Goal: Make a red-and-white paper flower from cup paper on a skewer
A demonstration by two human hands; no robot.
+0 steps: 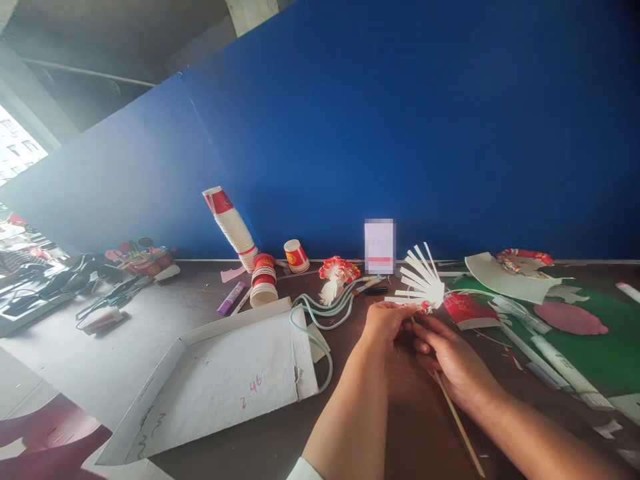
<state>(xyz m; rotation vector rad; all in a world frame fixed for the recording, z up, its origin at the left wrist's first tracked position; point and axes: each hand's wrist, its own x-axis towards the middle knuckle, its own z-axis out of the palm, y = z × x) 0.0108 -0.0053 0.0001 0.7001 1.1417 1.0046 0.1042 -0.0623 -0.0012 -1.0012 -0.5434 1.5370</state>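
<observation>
My left hand [386, 323] and my right hand [453, 360] meet over the dark table and both are closed on a paper cup cut into white fanned strips [421, 283]. A thin wooden stick [457, 420] runs from the cut cup down under my right hand toward the near edge. My left fingers pinch the cup's red base from the left, and my right fingers wrap the stick just below it.
A shallow white cardboard tray [220, 380] lies left of my arms. Behind it stand a leaning stack of red-and-white paper cups [231, 223], more cups [263, 280], a purple glue stick [231, 297] and pale tubing [320, 313]. A green sheet [590, 347] with glue sticks and paper cutouts lies right.
</observation>
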